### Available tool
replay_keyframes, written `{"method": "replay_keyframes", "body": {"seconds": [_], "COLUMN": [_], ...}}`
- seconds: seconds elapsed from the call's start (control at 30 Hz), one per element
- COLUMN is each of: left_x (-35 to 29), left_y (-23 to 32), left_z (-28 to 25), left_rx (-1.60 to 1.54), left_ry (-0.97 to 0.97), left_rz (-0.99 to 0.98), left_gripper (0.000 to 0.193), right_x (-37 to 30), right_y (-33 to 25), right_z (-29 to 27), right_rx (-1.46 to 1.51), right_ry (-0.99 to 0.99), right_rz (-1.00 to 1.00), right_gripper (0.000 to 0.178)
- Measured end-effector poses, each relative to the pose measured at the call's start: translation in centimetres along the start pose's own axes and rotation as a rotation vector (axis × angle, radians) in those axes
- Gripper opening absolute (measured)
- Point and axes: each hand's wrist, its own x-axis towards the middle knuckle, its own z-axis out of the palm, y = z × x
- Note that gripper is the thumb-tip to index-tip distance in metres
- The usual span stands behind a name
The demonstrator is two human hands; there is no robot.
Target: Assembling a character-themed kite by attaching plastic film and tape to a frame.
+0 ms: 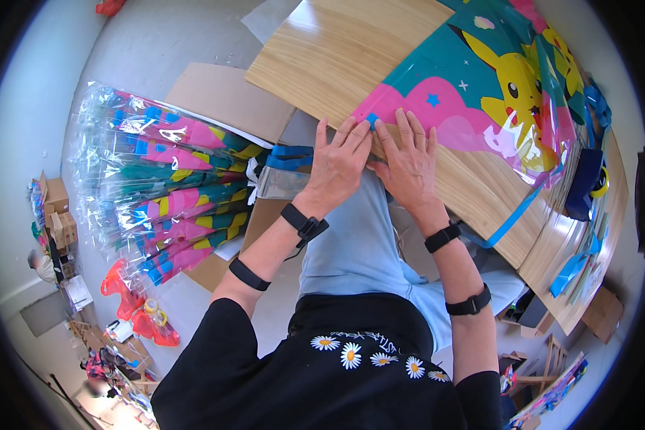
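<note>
Sheet (444,104) lies on wood-grain table (344,54) above grey floor (193,43).

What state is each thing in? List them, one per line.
Bare left hand: open, palm down
Bare right hand: open, palm down
Pink-and-teal printed plastic sheet: spread out, wrinkled at right
Brown cardboard box: open
Clear-wrapped multicoloured plastic bundles: gathered
Red plastic bag: crumpled

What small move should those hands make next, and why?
Probably press the small blue piece flat: it sits at the pink end of the printed sheet, between the fingertips of the left hand and right hand, so either could reach it.
</note>
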Motion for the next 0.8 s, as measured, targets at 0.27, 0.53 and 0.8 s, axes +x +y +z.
{"method": "replay_keyframes", "body": {"seconds": [0.27,0.53,0.8], "left_x": [1.1,0.4,0.5], "left_y": [1.0,0.3,0.2], "left_z": [0.3,-0.5,-0.4], "left_rx": [0.037,0.041,-0.016], "left_ry": [-0.078,-0.092,-0.122], "left_rz": [-0.007,-0.018,-0.011], "left_gripper": [0.045,0.053,0.053], "right_x": [-1.4,-13.5,-17.1], "right_y": [5.6,27.1,33.9], "right_z": [-3.9,-14.3,-22.7], "right_rx": [0.423,0.821,1.040], "right_ry": [0.227,1.082,1.034], "right_rz": [0.159,1.097,1.202], "right_gripper": [0.063,0.046,0.053]}}
